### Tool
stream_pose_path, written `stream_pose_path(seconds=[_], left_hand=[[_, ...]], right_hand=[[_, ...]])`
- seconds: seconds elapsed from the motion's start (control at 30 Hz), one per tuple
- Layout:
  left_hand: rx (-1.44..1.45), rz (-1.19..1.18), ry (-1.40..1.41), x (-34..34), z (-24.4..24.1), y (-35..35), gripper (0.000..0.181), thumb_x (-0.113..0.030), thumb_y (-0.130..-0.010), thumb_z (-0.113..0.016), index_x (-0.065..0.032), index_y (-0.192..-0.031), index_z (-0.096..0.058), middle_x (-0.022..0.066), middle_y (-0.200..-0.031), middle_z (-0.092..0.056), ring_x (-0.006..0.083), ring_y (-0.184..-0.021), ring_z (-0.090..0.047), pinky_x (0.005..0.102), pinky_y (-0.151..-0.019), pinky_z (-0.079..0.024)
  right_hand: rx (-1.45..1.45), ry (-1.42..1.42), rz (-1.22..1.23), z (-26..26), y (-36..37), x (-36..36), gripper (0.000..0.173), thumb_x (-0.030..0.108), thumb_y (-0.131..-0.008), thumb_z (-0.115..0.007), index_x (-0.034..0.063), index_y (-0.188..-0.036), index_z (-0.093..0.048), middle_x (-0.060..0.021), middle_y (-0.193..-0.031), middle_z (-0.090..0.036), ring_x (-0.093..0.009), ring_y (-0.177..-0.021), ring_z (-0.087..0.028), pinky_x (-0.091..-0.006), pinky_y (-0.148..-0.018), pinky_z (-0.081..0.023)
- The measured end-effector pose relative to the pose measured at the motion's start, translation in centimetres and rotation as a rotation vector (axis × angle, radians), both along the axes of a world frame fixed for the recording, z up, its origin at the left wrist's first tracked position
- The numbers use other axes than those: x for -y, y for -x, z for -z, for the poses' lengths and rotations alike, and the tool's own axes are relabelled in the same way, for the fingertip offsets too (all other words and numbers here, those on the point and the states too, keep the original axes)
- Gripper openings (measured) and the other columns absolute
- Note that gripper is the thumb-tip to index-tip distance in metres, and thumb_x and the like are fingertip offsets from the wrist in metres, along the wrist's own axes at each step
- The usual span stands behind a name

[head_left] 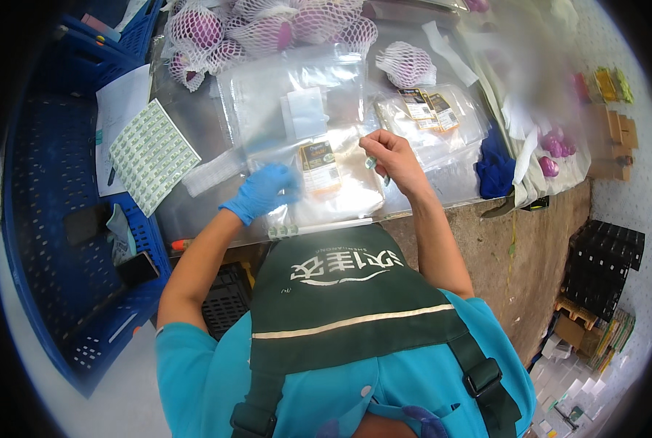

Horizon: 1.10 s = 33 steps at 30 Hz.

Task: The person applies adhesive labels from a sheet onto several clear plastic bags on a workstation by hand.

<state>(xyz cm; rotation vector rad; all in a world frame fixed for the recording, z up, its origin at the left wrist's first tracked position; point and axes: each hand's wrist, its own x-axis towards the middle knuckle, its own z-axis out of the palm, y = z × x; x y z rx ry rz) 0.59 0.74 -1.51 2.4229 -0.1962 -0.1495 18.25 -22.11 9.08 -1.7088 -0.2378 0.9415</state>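
My left hand (265,191), in a blue glove, is blurred over the left side of a stack of clear plastic bags (358,189). Whether its fingers grip anything cannot be told. On the top bag is a black and orange printed label (320,167) with a small green sticker on it. My bare right hand (394,159) is above the stack's right side, thumb and index finger together. Small green stickers (370,162) show at its curled fingers. At the table's front edge, by my apron, lies a narrow white strip (331,226) with several green stickers at its left end.
A sheet of green stickers (153,156) lies left, beside a blue plastic crate (46,219). Purple produce in white foam nets (265,30) is heaped at the back. More labelled bags (430,112) and a blue cloth (495,164) lie right. One netted piece (407,64) sits apart.
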Motion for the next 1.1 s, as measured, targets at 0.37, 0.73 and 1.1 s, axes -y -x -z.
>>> stream_pose_path(seconds=[0.37,0.73,1.1], left_hand=[[-0.282,-0.131,0.289,-1.7,0.1,-1.2,0.023,-0.025,-0.082,-0.065,-0.0046,-0.09,-0.061,0.0146,-0.089,-0.057,0.0312,-0.086,-0.055,0.04,-0.078,-0.046],[-0.08,0.053,0.204,-1.7,0.7,-1.1,0.019,-0.022,-0.081,-0.068,-0.0079,-0.092,-0.064,0.009,-0.089,-0.061,0.0239,-0.084,-0.057,0.0347,-0.076,-0.048],[-0.216,-0.672,0.911,-6.2,-3.2,-4.8,0.021,-0.023,-0.086,-0.061,-0.0023,-0.084,-0.064,-0.0001,-0.075,-0.058,0.0075,-0.066,-0.05,0.0236,-0.059,-0.041]], right_hand=[[-0.473,-0.415,-0.469,0.6,0.7,4.1,0.019,0.015,-0.081,-0.069,0.0025,-0.093,-0.063,0.001,-0.082,-0.06,-0.004,-0.063,-0.051,-0.0186,-0.056,-0.041],[-0.569,-0.401,-0.624,0.8,1.4,3.7,0.021,0.01,-0.078,-0.071,0.0006,-0.095,-0.063,-0.0004,-0.083,-0.061,-0.005,-0.067,-0.054,-0.0194,-0.06,-0.044],[-0.426,-0.183,-0.492,2.5,2.3,1.9,0.007,0.003,-0.078,-0.068,0.0037,-0.084,-0.065,0.0018,-0.078,-0.062,-0.004,-0.066,-0.052,-0.0184,-0.058,-0.04]])
